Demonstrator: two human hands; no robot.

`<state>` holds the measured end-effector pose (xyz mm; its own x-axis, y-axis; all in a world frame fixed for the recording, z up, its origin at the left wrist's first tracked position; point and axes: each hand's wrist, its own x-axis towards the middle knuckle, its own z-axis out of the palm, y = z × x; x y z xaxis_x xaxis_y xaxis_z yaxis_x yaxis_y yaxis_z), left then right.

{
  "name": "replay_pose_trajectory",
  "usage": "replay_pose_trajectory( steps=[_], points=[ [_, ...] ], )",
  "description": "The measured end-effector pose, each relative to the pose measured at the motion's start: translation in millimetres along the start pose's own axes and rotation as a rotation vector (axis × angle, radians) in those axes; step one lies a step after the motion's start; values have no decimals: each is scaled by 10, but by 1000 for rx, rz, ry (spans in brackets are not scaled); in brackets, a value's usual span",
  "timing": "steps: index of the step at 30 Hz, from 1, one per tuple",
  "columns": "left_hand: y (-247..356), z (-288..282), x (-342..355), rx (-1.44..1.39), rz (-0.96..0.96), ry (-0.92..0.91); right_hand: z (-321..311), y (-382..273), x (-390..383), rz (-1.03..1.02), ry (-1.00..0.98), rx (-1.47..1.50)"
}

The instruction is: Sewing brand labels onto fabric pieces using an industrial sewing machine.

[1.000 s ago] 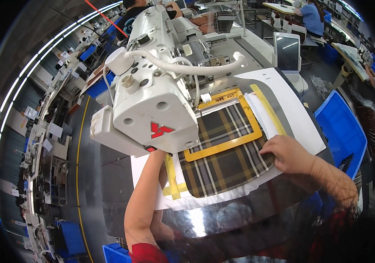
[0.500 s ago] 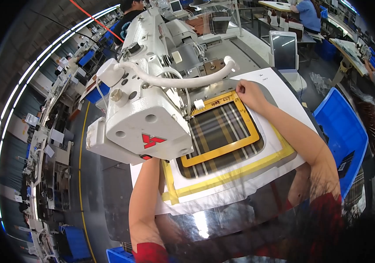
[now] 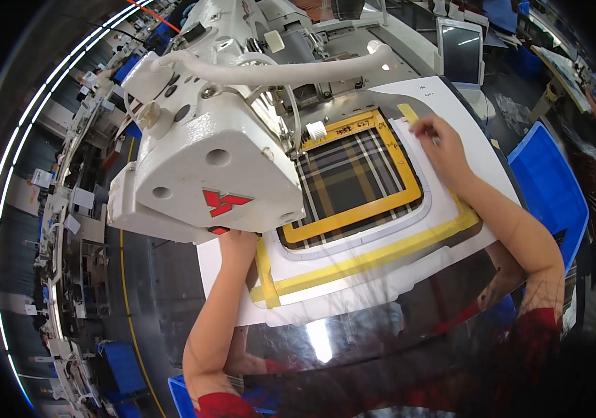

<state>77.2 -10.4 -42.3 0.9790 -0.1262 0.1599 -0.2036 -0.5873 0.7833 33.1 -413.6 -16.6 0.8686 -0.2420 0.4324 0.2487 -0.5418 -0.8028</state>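
Note:
A yellow rectangular frame [image 3: 409, 177] lies over dark plaid fabric [image 3: 339, 177] beside the white head [image 3: 207, 174] of a sewing machine. Under both is a white sheet [image 3: 374, 258] edged with yellow tape [image 3: 367, 265]. My right hand [image 3: 444, 150] hovers right of the frame's far corner, fingers loosely bent and apart, with nothing visible in them. Its fingertips are close to a short visible end of yellow tape [image 3: 407, 113]. My left hand [image 3: 238, 247] reaches beneath the machine head at the sheet's left side; its fingers are hidden there.
The machine's white hose [image 3: 277, 72] arches above the fabric's far edge. A screen [image 3: 459, 52] stands at the back right, and a blue bin [image 3: 552, 188] sits right of the table. A glossy dark tabletop [image 3: 353, 341] lies nearest me.
My right hand has left the frame's far right corner and moved right, uncovering the end of yellow tape. More of my left hand shows below the machine head. The view has shifted closer.

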Motion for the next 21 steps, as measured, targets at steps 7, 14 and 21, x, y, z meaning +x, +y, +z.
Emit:
replay_pose_trajectory(
  steps=[7,14,21],
  points=[
    [808,-186,-980,404,674,-302,-234,-730,-881,-602,-423,-351],
    [800,-199,-948,519,681,-337,-219,-695,-909,-615,-506,-447],
    [778,-204,-953,529,682,-338,-214,-709,-914,-667,-470,-523]
  ],
)
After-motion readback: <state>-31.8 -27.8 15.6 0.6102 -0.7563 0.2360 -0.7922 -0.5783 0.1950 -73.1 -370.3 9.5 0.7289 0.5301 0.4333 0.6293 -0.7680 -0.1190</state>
